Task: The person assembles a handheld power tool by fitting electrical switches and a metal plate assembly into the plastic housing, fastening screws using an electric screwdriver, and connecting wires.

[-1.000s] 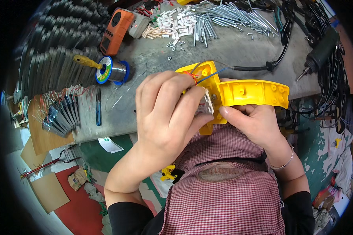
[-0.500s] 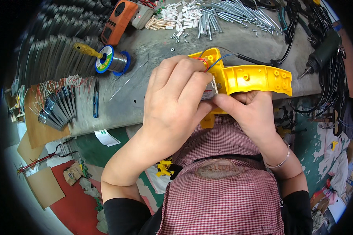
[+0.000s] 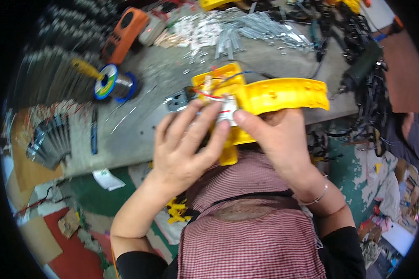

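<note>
Two bare hands worked at one yellow plastic housing with a curved, ribbed handle [image 3: 284,96]. One small white block with a red line across it [image 3: 227,111] sat in the housing. Around them on the grey counter [image 3: 128,146] were one orange box-shaped device [image 3: 125,36], one blue-flanged spool of silvery wire [image 3: 121,86], one yellow-handled tool [image 3: 87,69] reaching to the spool, one slim dark-blue tool [image 3: 94,132], and one small metal-and-black part [image 3: 176,101] just beyond the left hand's fingers. Many silver metal rods [image 3: 270,28] and many short white pieces [image 3: 202,30] lay heaped at the far side, too blurred to count. One dark green cylindrical power tool [image 3: 364,66] lay at the right.

The housing was held open side up over the counter's near edge, its handle pointing right; a red wire [image 3: 201,93] and a blue wire [image 3: 246,72] ran at its upper part. The right hand [image 3: 286,139] gripped it, fingers under the handle, thumb by the block. The left hand [image 3: 181,151], fingers bent, was at the block's left side; whether it pinched the block, I cannot tell.
</note>
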The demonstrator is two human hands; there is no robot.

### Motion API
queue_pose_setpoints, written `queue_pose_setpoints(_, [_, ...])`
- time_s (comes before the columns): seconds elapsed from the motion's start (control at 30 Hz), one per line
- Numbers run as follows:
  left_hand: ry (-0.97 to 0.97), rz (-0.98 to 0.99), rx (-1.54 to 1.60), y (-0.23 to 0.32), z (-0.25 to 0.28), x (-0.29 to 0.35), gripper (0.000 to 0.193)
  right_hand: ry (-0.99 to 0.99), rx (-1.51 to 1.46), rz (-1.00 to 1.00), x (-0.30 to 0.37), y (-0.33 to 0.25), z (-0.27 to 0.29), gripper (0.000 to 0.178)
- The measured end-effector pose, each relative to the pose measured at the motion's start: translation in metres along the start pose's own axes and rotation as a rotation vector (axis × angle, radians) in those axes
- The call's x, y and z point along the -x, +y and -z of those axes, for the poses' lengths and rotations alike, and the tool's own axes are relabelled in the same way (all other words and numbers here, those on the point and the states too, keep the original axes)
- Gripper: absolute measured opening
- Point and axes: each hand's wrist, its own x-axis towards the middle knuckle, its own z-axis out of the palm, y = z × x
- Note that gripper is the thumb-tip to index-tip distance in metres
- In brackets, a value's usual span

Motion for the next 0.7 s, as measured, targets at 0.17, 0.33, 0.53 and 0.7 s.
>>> queue_pose_setpoints(0.17, [0.142,-0.029,0.06,-0.021,0.002,-0.021,0.03,-0.125,-0.038,-0.105,0.008,-0.035,0.0,0.062])
queue_pose_setpoints(0.33, [0.081,-0.007,0.013,-0.021,0.03,-0.053,0.035,-0.209,0.016,-0.182,0.027,-0.077,-0.002,0.093])
queue_pose_setpoints(0.53, [-0.037,0.473,0.81,-0.023,0.028,-0.055,0.043,-0.135,0.081,-0.165,0.037,-0.097,-0.004,0.117])
queue_pose_setpoints(0.7, [-0.297,1.124,1.605,-0.013,0.022,-0.047,0.045,0.059,0.524,0.146,0.016,-0.095,0.076,0.053])
